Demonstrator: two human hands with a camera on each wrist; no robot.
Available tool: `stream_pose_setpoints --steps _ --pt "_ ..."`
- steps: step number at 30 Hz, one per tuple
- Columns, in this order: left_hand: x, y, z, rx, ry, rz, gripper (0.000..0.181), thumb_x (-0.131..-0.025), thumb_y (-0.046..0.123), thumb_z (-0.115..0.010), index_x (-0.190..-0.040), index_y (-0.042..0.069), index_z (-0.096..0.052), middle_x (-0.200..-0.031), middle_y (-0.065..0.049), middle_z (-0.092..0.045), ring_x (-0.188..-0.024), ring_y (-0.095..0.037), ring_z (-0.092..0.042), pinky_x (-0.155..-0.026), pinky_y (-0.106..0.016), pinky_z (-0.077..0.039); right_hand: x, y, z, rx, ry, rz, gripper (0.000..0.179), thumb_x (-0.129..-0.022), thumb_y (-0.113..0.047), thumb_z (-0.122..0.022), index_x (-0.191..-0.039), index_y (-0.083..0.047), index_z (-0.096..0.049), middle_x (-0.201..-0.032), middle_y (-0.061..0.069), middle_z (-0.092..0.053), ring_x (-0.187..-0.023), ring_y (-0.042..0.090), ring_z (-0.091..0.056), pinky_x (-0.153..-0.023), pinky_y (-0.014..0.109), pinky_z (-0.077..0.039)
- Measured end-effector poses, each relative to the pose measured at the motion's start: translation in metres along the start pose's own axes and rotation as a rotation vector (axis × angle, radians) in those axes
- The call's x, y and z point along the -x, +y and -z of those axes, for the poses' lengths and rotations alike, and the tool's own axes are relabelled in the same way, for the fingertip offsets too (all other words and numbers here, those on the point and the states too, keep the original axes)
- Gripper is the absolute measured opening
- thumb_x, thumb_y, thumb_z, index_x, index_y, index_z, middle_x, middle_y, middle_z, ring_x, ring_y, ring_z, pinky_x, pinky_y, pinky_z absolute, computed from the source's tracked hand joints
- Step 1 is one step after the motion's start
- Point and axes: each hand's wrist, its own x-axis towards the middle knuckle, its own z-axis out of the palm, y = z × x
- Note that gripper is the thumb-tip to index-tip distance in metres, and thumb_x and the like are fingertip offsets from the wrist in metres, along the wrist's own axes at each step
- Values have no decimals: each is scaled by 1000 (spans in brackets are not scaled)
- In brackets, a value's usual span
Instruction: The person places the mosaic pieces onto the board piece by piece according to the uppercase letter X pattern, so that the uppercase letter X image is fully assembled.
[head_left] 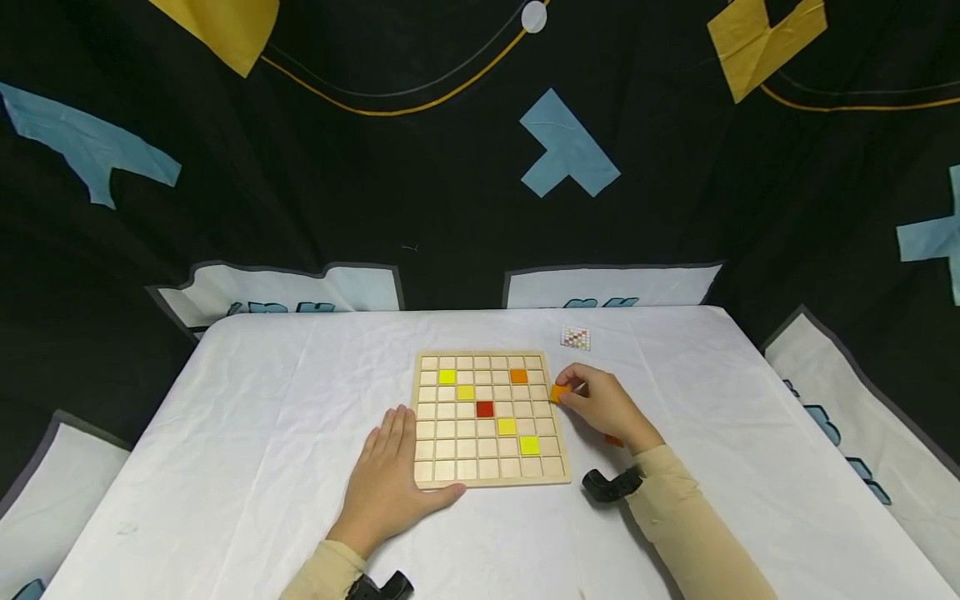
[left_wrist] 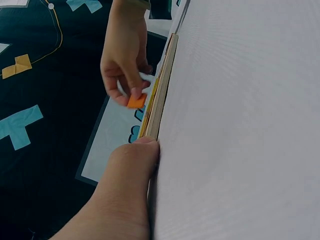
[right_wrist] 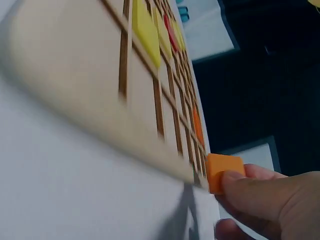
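Observation:
A square wooden grid board (head_left: 490,484) lies on the white table, with yellow tiles (head_left: 529,446), a red tile (head_left: 484,409) and an orange tile (head_left: 518,377) set in some of its cells. My left hand (head_left: 390,475) rests along the board's left edge, fingers straight and the thumb at the near edge. Between thumb and fingers, my right hand (head_left: 600,402) pinches an orange square tile (right_wrist: 224,172) close by the board's right edge. Another orange tile (head_left: 613,440) lies on the table, partly hidden under the right hand.
A small card with a coloured grid pattern (head_left: 576,337) lies beyond the board's far right corner. Black wrist mounts (head_left: 611,485) sit on both sleeves. The white tablecloth (head_left: 247,433) spreads around the board, and a black curtain (head_left: 450,208) hangs behind.

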Motion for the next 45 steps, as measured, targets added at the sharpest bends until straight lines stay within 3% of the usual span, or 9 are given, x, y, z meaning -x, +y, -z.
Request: stream_pose_setpoints --steps 6,14,23,28,35,45 --pt "0 -1 -1 -6 2 0 132 -69 87 -58 -155 -6 -21 -164 -20 -21 -154 -35 -18 -124 -52 -20 -10 -22 -19 -71 -1 32 12 -92 -13 -71 -102 -18 -66 -95 0 -67 -75 16 -56 -67 27 -48" --pt "0 0 -1 -7 -5 3 133 -69 88 -57 -155 -6 -20 -164 -21 -21 -154 -35 -17 -124 -52 -20 -21 -37 -43 -62 -11 79 11 -92 -14 -71 -102 -18 -67 -91 -4 -66 -81 13 -57 -80 30 -50" --pt "0 -1 0 -12 10 -8 132 -69 89 -56 -155 -6 -21 -163 -21 -22 -154 -35 -18 -123 -51 -21 -25 -45 -52 -19 -5 152 10 -93 -13 -69 -101 -20 -68 -94 -5 -66 -85 12 -58 -84 31 -50" --pt "0 -1 0 -8 5 -4 132 -69 89 -56 -155 -6 -21 -163 -21 -22 -154 -35 -17 -124 -51 -20 -23 -47 -54 26 13 166 7 -92 -15 -71 -99 -17 -72 -104 -3 -62 -90 14 -57 -85 33 -50" --pt "0 -2 0 -9 -4 -1 132 -70 89 -56 -155 -6 -21 -163 -21 -21 -154 -35 -17 -123 -52 -21 -16 -46 -49 121 -40 194 12 -95 -15 -67 -102 -17 -77 -111 -1 -62 -109 23 -55 -97 40 -47" --pt "0 -1 -1 -4 -8 -3 132 -70 88 -56 -155 -6 -21 -164 -21 -21 -154 -35 -17 -124 -52 -20 9 -28 -22 152 -67 167 21 -94 -15 -68 -114 -16 -71 -92 -6 -61 -84 13 -52 -77 30 -44"
